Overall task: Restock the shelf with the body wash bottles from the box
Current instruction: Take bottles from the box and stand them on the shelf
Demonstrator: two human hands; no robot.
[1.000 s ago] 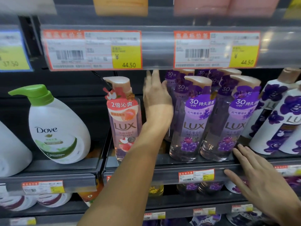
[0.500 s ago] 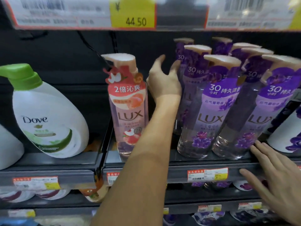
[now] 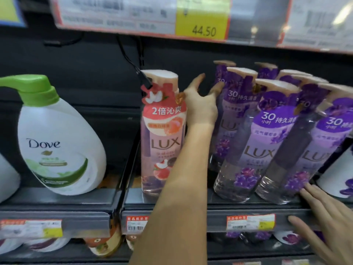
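A pink LUX body wash bottle (image 3: 162, 134) stands upright on the dark shelf (image 3: 172, 215). Right of it stand several purple LUX bottles (image 3: 248, 142) in rows, leaning left. My left hand (image 3: 201, 105) reaches into the gap between the pink bottle and the purple ones, fingers spread, holding nothing; one fingertip touches a rear purple bottle. My right hand (image 3: 328, 224) rests open on the shelf's front edge at the lower right, fingertips by the base of the front purple bottle. The box is not in view.
A white Dove bottle (image 3: 59, 142) with a green pump stands on the left shelf section behind a black divider (image 3: 126, 178). Price labels (image 3: 200, 22) hang on the shelf above. White bottles with purple flowers (image 3: 336, 180) stand at the far right. More bottles sit on the shelf below.
The view has dropped and moved closer to the shelf. My left hand has sunk lower into the gap beside the pink bottle. My right hand stays on the shelf edge.
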